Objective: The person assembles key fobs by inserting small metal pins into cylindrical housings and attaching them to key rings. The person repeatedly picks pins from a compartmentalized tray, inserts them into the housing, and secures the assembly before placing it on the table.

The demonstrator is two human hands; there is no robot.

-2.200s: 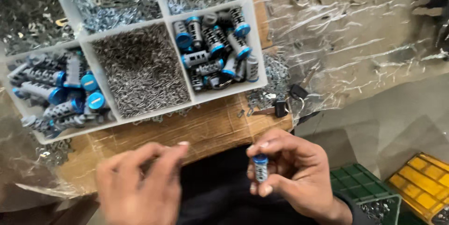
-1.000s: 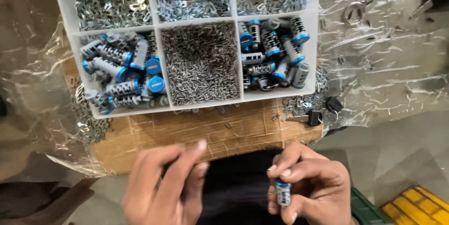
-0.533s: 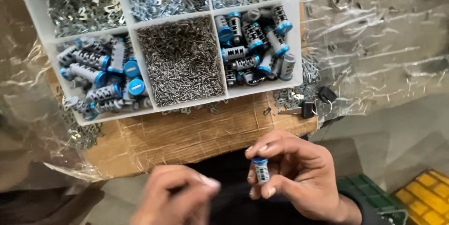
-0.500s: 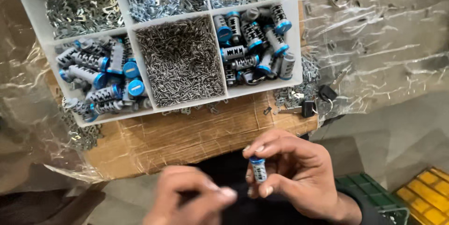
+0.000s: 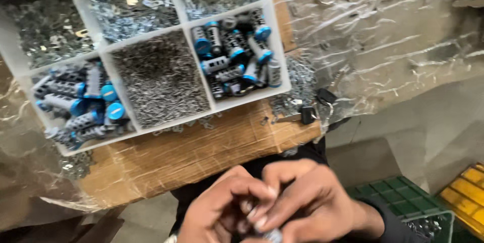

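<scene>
Low in the head view, the left hand (image 5: 222, 210) and the right hand (image 5: 302, 205) are pressed together over the person's dark lap, fingertips (image 5: 262, 212) meeting around a small grey cylindrical part (image 5: 275, 234) whose end just peeps out at the bottom edge. The right hand appears pinched on that part, held close to the body, probably so both sets of fingers can work it; whether the left hand grips it too or only touches it cannot be told, since the fingers overlap and blur. Just beyond the hands lies a brown cardboard sheet (image 5: 201, 152) bearing a white plastic compartment tray (image 5: 282, 61), set within easy reach. Its middle cell holds a heap of fine grey metal pins (image 5: 159, 84); the cells either side hold grey ribbed cylinders with blue caps (image 5: 237, 56), more of the same at left (image 5: 80, 104). Upper cells carry loose silvery stampings (image 5: 131, 8), cut off by the frame top. Crinkled clear plastic film (image 5: 383, 41) covers the surface to the right. A green plastic crate (image 5: 403, 202) and yellow crate (image 5: 466, 192) sit low right, partly cropped.
</scene>
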